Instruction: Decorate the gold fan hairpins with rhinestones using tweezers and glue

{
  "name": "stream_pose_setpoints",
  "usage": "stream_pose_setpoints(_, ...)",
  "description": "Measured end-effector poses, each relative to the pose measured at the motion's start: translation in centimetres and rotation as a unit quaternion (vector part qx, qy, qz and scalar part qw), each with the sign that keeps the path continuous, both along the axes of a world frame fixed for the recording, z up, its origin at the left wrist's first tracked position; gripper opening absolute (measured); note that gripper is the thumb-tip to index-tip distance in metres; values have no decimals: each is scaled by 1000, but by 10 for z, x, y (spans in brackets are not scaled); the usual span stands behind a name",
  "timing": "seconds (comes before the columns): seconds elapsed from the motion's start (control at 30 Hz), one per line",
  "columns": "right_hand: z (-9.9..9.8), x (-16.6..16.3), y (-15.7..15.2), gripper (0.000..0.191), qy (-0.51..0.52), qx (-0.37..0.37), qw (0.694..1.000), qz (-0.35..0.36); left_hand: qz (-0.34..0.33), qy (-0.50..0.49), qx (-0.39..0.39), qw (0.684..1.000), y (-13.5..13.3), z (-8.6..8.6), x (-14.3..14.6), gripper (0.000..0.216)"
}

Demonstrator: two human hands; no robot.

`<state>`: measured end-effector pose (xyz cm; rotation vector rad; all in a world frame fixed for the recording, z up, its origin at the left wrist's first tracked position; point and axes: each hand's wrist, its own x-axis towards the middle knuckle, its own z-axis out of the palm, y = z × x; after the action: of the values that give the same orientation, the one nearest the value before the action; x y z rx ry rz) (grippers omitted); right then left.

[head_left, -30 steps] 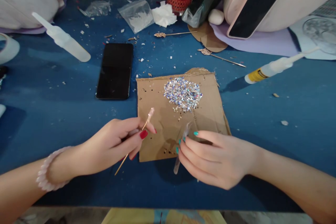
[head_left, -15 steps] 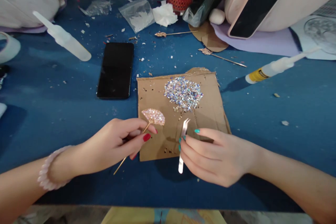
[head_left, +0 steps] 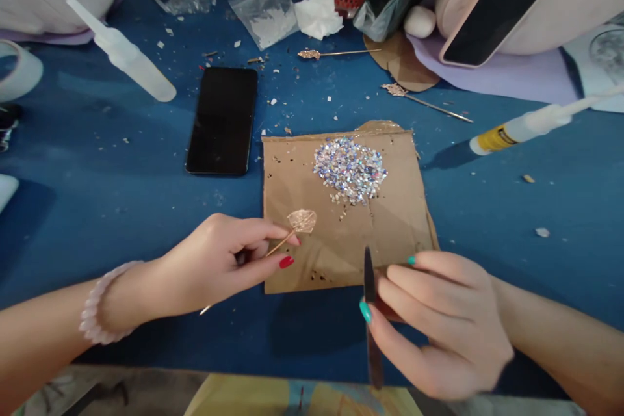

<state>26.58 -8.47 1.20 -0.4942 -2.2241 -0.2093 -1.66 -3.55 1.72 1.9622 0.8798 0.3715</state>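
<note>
My left hand (head_left: 219,263) pinches the thin stick of a gold fan-shaped hairpin (head_left: 301,221), whose head lies over a brown cardboard sheet (head_left: 302,260). My right hand (head_left: 433,322) grips a pair of tweezers (head_left: 370,312), seen edge-on and dark, pointing up at the cardboard's near edge. A heap of shiny rhinestones (head_left: 350,169) sits on the far part of the cardboard. Both hands hover above the blue table (head_left: 121,208).
A black phone (head_left: 223,119) lies left of the cardboard. A glue bottle with a yellow label (head_left: 521,127) lies at the right, a white squeeze bottle (head_left: 124,55) at the far left. Two more hairpins (head_left: 336,52), plastic bags, tissue and a pink case crowd the back.
The hairpin head has turned in my left hand, from sparkly face to plain gold side. My right hand has drawn back toward me and rightward, rotating the tweezers edge-on.
</note>
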Motion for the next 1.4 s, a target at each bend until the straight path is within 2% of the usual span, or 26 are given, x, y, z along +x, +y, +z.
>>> stream_pose_setpoints(0.13, -8, -12, -9, 20, 82, -79, 992, -49, -15, 9, -24, 1000, 2, 2, 0, 19)
stream_pose_setpoints(0.2, -9, -13, -7, 21, 97, -87, 990, -54, -22, 15, -34, 999, 2, 3, -1, 20)
stream_pose_setpoints(0.37, -1, -4, 4, 13, 9, -45, 998, 37, -26, 23, -62, 997, 2, 3, -2, 22)
stream_pose_setpoints(0.5, 5, -2, 3, 14, -30, -68, 996, 39, -32, 18, -44, 998, 1, 4, -1, 21)
stream_pose_setpoints(0.7, -2, -10, -5, 14, 36, -94, 995, 3, -52, 9, 12, 999, -2, 2, -1, 15)
stream_pose_setpoints(0.83, 0, -8, 2, 14, -4, -75, 997, 33, -52, 7, 35, 998, -4, 1, 1, 14)
stream_pose_setpoints(1.1, 5, -3, 12, 12, -40, -64, 995, 69, -58, 26, 40, 997, -5, -1, 0, 20)
stream_pose_setpoints(1.27, 6, -2, 12, 13, -56, -99, 993, 34, -61, 22, 47, 997, -5, -1, 0, 17)
stream_pose_setpoints(1.4, 6, 1, 16, 15, -82, -105, 990, 51, -57, 18, 44, 997, -5, 1, 1, 16)
